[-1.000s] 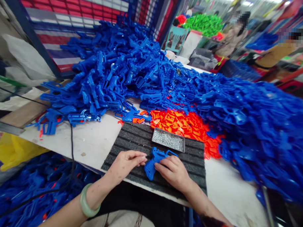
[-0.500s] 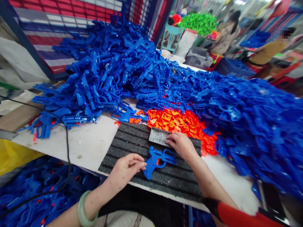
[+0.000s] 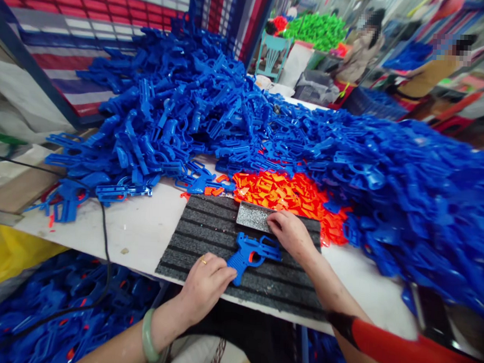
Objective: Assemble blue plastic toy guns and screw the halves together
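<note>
A blue plastic toy gun (image 3: 245, 254) with an orange trigger lies flat on a dark ribbed mat (image 3: 201, 222), its grip toward me. My left hand (image 3: 210, 281), with a ring and a pale green bangle, is closed at the lower left edge of the grip, thumb and fingertips against it. Above the gun stands a small rectangular tray (image 3: 253, 217) of tiny silvery metal pieces, too small to name. At the tray's right end my right hand (image 3: 290, 232) has its fingers pinched together. Whatever lies between those fingertips is hidden.
Orange plastic parts (image 3: 285, 191) lie heaped behind the mat. Blue toy gun parts (image 3: 181, 105) pile high at the back, spreading far right. A black cable (image 3: 105, 229) crosses the table's left side. More blue guns (image 3: 63, 307) lie below the edge. Other people sit farther back.
My left hand has shifted slightly down, turned its back upward and closed in on the grip. My right hand stays at the tray. The view has moved a little.
</note>
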Tool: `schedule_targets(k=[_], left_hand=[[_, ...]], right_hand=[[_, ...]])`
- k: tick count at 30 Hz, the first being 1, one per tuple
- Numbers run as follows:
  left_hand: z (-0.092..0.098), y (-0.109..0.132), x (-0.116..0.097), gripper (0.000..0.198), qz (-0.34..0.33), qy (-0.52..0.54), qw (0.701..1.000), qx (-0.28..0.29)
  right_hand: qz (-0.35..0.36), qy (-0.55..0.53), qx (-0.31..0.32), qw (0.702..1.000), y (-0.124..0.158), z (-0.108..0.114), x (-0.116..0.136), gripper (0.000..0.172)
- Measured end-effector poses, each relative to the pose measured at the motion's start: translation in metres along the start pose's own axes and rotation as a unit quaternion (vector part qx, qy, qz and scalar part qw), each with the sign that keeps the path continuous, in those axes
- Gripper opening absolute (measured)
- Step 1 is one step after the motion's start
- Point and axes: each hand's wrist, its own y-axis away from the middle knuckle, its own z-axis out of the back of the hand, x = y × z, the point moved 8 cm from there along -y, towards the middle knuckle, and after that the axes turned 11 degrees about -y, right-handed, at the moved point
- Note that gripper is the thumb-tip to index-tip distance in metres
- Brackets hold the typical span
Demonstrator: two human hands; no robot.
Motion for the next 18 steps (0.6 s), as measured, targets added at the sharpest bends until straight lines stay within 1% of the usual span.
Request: schedule_targets(k=[5,8,10,12,13,14,16,18], left_hand=[[0.003,0.002,-0.003,0.017,-0.025,-0.02,0.999,0.001],[0.01,-0.005,-0.001,0.02,-0.043,-0.026,0.999,-0.013],[0.017,-0.021,0.005,0.023,-0.032,-0.039,0.998,-0.025],[0.018,-0.049,0.014,0.024,-0.006,-0.072,0.997,-0.012],[0.015,-0.066,0.017,0.024,0.006,-0.1,0.995,0.012],[0.009,-0.083,0.019,0.025,0.011,-0.132,0.99,0.053],[-0.01,-0.115,0.023,0.026,0.019,-0.201,0.967,0.154],[-0.024,-0.141,0.023,0.022,0.022,-0.224,0.955,0.193]], right_hand=[[0.001,-0.032,-0.007,0.999,0.0,0.0,-0.003,0.016],[-0.016,-0.059,-0.025,0.998,0.0,0.001,-0.01,0.015],[-0.026,-0.062,-0.035,0.997,0.0,0.0,-0.013,0.015],[-0.023,-0.059,-0.037,0.997,0.0,-0.003,-0.012,0.017],[-0.018,-0.058,-0.035,0.998,-0.001,-0.004,-0.01,0.018],[-0.012,-0.056,-0.033,0.998,-0.002,-0.005,-0.008,0.019],[-0.002,-0.053,-0.026,0.998,-0.005,-0.005,-0.004,0.022],[-0.001,-0.04,-0.004,0.999,-0.008,-0.006,0.001,0.022]])
